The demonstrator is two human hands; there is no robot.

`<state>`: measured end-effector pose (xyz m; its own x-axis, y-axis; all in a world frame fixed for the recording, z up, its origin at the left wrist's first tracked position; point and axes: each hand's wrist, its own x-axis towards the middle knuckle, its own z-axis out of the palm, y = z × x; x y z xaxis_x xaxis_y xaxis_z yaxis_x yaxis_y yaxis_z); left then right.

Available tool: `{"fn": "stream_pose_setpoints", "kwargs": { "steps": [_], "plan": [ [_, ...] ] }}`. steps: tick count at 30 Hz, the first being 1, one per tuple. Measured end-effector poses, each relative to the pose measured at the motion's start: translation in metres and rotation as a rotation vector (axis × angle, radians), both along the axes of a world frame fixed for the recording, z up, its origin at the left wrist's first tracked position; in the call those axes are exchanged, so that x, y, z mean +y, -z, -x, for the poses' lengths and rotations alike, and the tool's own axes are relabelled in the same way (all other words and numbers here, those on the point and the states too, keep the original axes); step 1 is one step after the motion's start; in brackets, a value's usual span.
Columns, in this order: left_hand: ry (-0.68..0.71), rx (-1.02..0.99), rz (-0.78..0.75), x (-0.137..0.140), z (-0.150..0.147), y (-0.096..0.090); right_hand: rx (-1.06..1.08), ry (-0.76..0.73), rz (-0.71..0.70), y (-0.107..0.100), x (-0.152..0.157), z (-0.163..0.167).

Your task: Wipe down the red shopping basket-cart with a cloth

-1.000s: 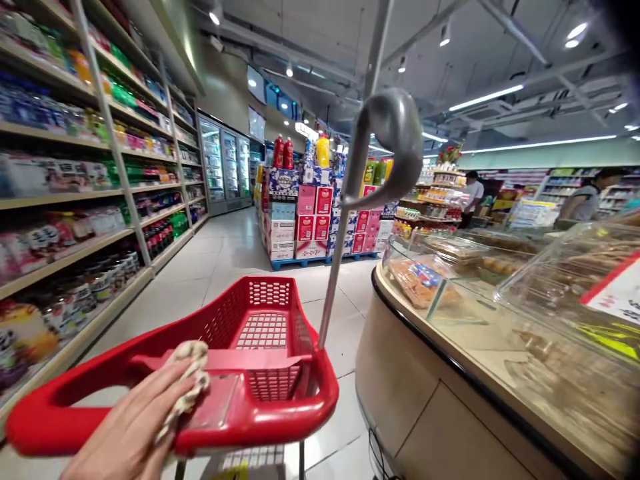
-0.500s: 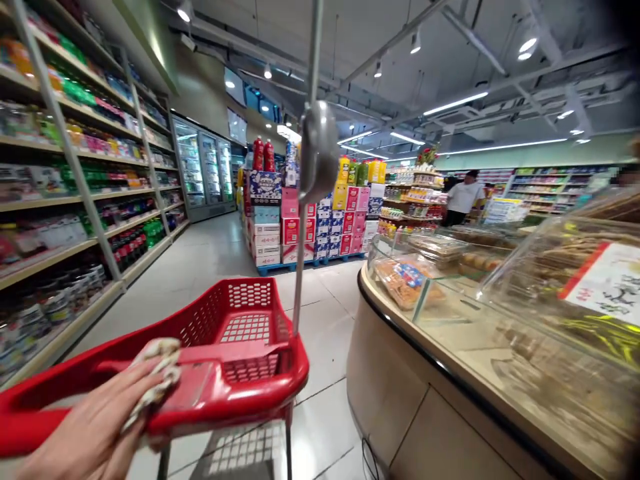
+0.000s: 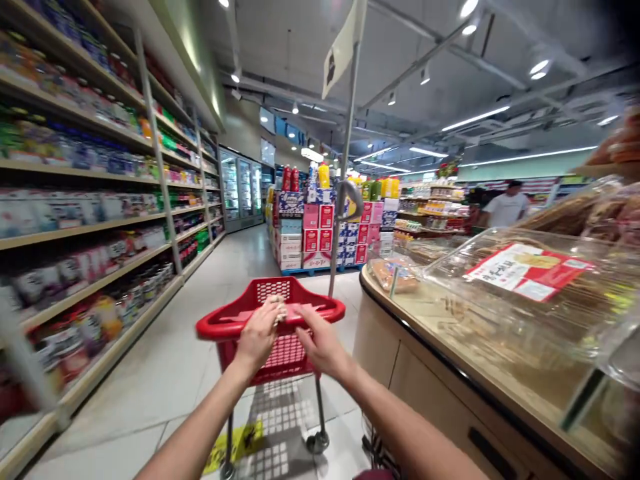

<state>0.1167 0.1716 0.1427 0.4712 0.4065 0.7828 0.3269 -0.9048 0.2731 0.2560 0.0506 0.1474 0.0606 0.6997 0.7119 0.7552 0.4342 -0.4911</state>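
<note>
A red plastic shopping cart point(image 3: 220, 322) stands in front of me, its rim and handle side facing me. Bunched in my left hand point(image 3: 257, 337) is a crumpled, pale patterned cloth point(image 3: 280, 311), which rests at the cart's handle area. My right hand point(image 3: 323, 341) is beside it at the right part of the handle, fingers stretched forward and thumb apart; whether it touches the plastic I cannot tell. From the cart's right side rises a metal pole point(image 3: 349, 120) with a grey loop point(image 3: 351, 201) and a small white flag point(image 3: 344, 50).
On the left runs a long shelf of drinks point(image 3: 115, 180). A wooden counter point(image 3: 440, 393) with clear-lidded packaged food point(image 3: 535, 267) lines the right side. Stacked boxes point(image 3: 320, 233) stand ahead. Farther back on the right is a person in a white shirt point(image 3: 506, 210).
My right hand has come into view at the cart handle. The cart now appears farther forward and more centred, with my left hand and cloth still on it. The view has turned left.
</note>
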Motion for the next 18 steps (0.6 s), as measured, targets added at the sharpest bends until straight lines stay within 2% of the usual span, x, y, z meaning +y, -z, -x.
{"fn": "stream_pose_setpoints", "kwargs": {
  "steps": [1,3,6,9,12,15,18],
  "plan": [
    [0.048,-0.027,0.105,-0.011,-0.001,-0.003,0.0,-0.016,0.031,-0.009,0.017,0.007],
    [0.034,-0.14,0.342,-0.03,-0.003,-0.008,0.014,-0.033,0.105,-0.02,0.037,0.026],
    [-0.054,-0.253,0.487,-0.05,-0.009,-0.015,0.093,-0.041,0.162,-0.021,0.032,0.046],
    [-0.089,-0.294,0.497,-0.062,-0.011,-0.024,0.132,-0.044,0.122,-0.016,0.01,0.046],
    [-0.111,-0.301,0.456,-0.075,-0.001,-0.028,0.162,0.021,0.053,-0.01,-0.003,0.036],
    [-0.228,-0.041,0.288,-0.091,0.016,-0.017,0.203,0.095,0.015,-0.003,-0.008,0.034],
    [-0.382,0.223,0.152,-0.105,0.025,-0.003,0.195,0.124,-0.008,0.004,-0.01,0.051]
  ]
}}
